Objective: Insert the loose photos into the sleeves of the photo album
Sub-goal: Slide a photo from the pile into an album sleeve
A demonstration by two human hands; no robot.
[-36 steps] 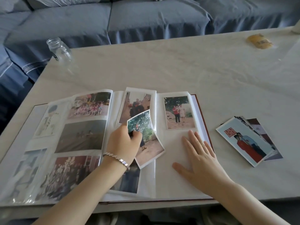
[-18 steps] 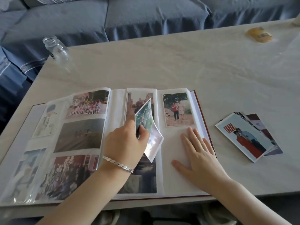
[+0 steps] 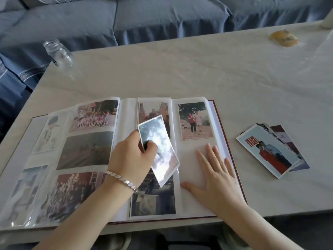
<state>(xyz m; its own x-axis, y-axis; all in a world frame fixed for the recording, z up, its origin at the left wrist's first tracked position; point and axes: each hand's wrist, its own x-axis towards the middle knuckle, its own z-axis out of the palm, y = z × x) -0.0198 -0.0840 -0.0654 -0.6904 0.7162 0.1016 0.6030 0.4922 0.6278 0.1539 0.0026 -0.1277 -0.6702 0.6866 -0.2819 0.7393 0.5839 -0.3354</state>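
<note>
The desk stretches wide beyond the far edge of the open photo album, whose near edge lies along the desk's front; the stack of loose photos sits apart on the right. Since half a second ago the loose photo has swung flatter, its face glaring. The left hand pinches its left edge in thumb and fingers above the right page, where the right hand presses flat with fingers spread.

Looked like a home living room. Had a blue-grey fabric sofa across the top of the frame, a pale table below it with a glass jar at upper left, and a family photo album open at lower centre.
</note>
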